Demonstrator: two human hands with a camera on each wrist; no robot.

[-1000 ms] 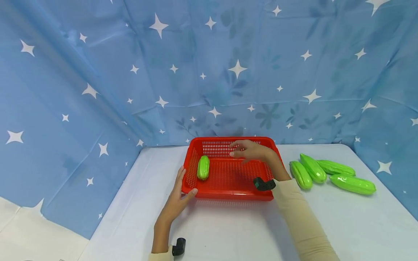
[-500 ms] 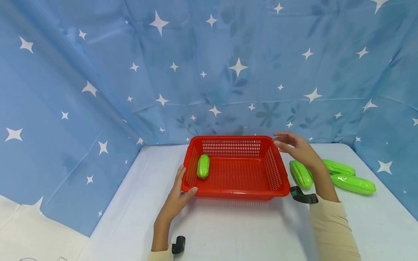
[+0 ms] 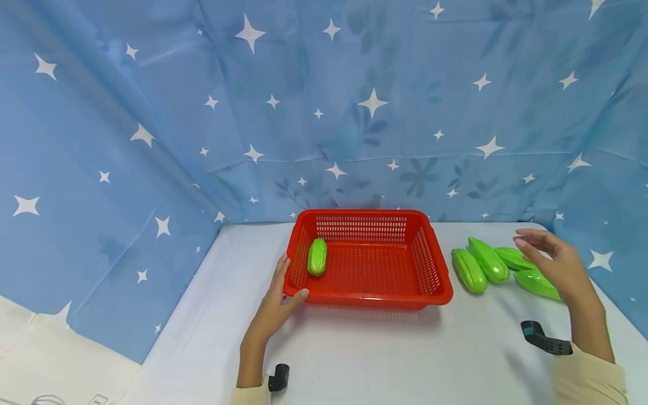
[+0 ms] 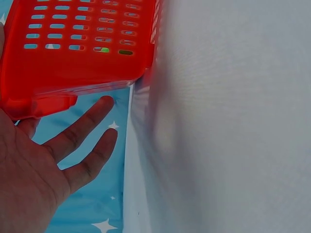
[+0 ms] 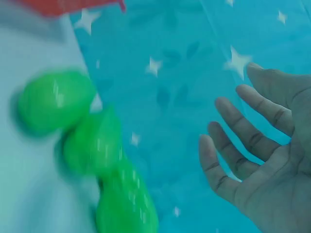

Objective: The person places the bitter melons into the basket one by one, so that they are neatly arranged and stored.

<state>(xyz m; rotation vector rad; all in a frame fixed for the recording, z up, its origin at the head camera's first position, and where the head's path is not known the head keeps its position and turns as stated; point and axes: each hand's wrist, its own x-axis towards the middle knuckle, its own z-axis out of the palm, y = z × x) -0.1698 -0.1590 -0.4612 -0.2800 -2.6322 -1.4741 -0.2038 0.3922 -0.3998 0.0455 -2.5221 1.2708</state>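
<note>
A red plastic basket with slotted walls stands on the white-covered table. Inside it, by the left wall, lies a glossy green, cucumber-shaped toy vegetable. My left hand rests at the basket's front left corner, thumb at the front rim and straight fingers along the left side. In the left wrist view, two extended fingers show below the basket. Several similar green vegetables lie on the table right of the basket. My right hand holds nothing; it hovers above the rightmost vegetables, partly hiding them, fingers loosely bent.
A blue curtain with white stars hangs right behind the table and along both sides. Black cameras sit on both wrists, the right one over the table's right part. White tablecloth spreads in front of the basket.
My right hand has moved from above the basket, out past its right rim, to over the vegetables at the far right. The left hand and the basket keep their places.
</note>
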